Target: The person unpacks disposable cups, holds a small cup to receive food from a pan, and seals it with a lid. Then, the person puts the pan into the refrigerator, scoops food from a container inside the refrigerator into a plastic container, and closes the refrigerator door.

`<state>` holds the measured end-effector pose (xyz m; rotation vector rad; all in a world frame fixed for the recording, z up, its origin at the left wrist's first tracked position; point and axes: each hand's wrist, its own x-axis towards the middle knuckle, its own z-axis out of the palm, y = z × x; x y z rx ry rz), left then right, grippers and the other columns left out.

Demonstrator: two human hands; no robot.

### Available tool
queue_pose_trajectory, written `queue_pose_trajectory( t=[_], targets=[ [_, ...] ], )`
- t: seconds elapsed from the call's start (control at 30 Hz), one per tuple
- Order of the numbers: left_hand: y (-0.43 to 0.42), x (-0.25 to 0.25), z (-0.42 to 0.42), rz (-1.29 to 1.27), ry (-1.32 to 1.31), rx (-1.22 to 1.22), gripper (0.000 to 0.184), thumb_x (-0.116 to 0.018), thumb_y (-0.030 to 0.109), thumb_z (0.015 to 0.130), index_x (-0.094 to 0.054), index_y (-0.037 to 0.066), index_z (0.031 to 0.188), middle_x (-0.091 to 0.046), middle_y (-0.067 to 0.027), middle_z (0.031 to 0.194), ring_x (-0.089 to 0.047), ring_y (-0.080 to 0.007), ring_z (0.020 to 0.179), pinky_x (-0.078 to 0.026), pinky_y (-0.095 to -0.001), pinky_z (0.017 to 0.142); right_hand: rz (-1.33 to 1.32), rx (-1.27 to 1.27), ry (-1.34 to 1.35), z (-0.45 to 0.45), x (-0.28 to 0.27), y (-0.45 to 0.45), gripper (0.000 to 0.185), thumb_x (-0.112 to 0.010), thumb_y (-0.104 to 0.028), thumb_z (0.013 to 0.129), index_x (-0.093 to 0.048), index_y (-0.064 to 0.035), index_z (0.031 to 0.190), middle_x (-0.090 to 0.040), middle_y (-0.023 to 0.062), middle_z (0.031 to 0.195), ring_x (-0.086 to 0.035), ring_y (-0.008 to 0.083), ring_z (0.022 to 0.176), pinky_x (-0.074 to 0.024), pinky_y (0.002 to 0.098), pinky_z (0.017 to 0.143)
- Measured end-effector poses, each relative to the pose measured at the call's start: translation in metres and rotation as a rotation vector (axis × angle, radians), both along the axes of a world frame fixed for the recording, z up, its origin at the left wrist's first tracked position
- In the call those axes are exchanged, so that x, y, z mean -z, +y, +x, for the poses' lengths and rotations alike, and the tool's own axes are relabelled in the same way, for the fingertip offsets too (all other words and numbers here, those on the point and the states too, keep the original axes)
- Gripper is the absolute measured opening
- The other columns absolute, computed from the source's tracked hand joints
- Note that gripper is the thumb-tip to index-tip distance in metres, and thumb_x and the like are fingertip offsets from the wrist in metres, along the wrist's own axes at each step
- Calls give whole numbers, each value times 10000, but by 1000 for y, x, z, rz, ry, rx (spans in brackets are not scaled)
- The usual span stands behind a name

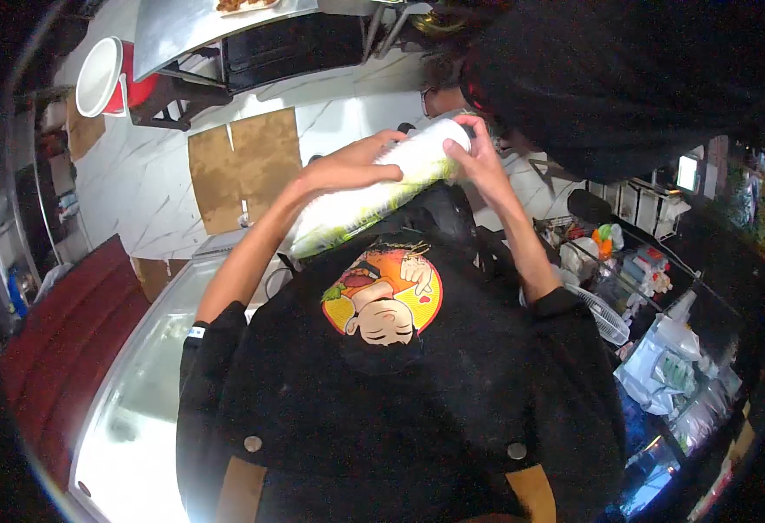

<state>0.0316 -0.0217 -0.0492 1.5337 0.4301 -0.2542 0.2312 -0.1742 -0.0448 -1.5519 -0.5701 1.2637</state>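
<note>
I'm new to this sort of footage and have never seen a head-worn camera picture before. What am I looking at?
There is no machine here: these are a person's own bare hands. The single picture comes from a camera worn on the head, looking forward and down, so the wearer's black shirt with its cartoon print fills the lower middle.

Both hands hold a long white-and-green cylinder, tilted across the chest: the left hand along its side, the right hand at its upper end. I can't tell what is inside.

Beyond, a metal table bears brown food, cut off by the picture's edge. Flattened cardboard lies on the pale floor.
</note>
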Motion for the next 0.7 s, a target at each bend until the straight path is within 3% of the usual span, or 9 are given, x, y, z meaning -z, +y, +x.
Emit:
queue_pose_trajectory(
  t=[0.07, 0.2, 0.33, 0.37, 0.47, 0.5, 0.6, 0.7],
  targets=[
    [1, 4, -6, -121, 101, -65, 632, -611, 354, 798, -415, 42, 1312, -621, -135, 1043, -567, -195, 950, -448, -318, 840, 62, 30, -12, -12, 10, 0, 408, -654, -143, 902, -391, -96, 1209, -625, 52, 956, -588, 110, 842, -484, 238, 642],
    [4, 0, -13, -130, 145, -95, 564, -615, 338, 789, -425, 61, 1243, -607, -89, 979, -535, -161, 905, -426, -288, 789, 164, 31, -95, -24, -2, 8, 422, -652, -99, 895, -385, -93, 1222, -628, 62, 971, -581, 89, 850, -479, 233, 695],
    [5, -24, -16, -154, 115, -188, 544, -664, 333, 783, -427, 65, 1192, -602, -93, 965, -532, -166, 904, -422, -294, 771, 140, 69, 58, -21, -13, 6, 437, -635, -142, 916, -389, -77, 1272, -637, 70, 1018, -582, 87, 849, -482, 230, 710],
    [5, -31, -16, -167, 99, -211, 546, -679, 335, 781, -427, 66, 1183, -600, -94, 960, -529, -166, 901, -421, -297, 763, 57, 43, 85, -16, -20, 3, 408, -590, -216, 951, -405, -82, 1288, -632, 36, 998, -577, 77, 846, -479, 218, 689],
    [4, -29, -21, -122, 88, -255, 470, -688, 327, 796, -450, 108, 1138, -534, -43, 919, -488, -138, 863, -391, -271, 738, -35, 128, 198, -9, -7, -1, 322, -536, -281, 979, -476, -82, 1226, -624, -5, 953, -566, 56, 834, -475, 209, 672],
    [6, -30, -20, -108, 122, -214, 449, -690, 331, 795, -455, 110, 1108, -523, -32, 884, -477, -134, 827, -381, -274, 709, -40, 30, 157, -5, -11, 1, 273, -515, -312, 988, -548, -80, 1127, -609, -31, 914, -546, 36, 818, -469, 217, 661],
    [12, -33, -18, -53, 190, -134, 399, -693, 338, 794, -470, 110, 1034, -489, -1, 790, -443, -123, 733, -350, -284, 632, 29, -161, 123, 4, -26, 2, 246, -519, -297, 989, -584, -70, 1056, -593, -54, 910, -514, 25, 788, -444, 210, 666],
    [13, -33, -19, -11, 178, -106, 377, -688, 342, 800, -483, 106, 1010, -471, 12, 758, -421, -117, 699, -334, -288, 606, 92, -231, 72, 9, -20, -2, 247, -515, -279, 993, -588, -61, 1084, -575, -68, 915, -483, 15, 785, -415, 196, 680]
  ],
)
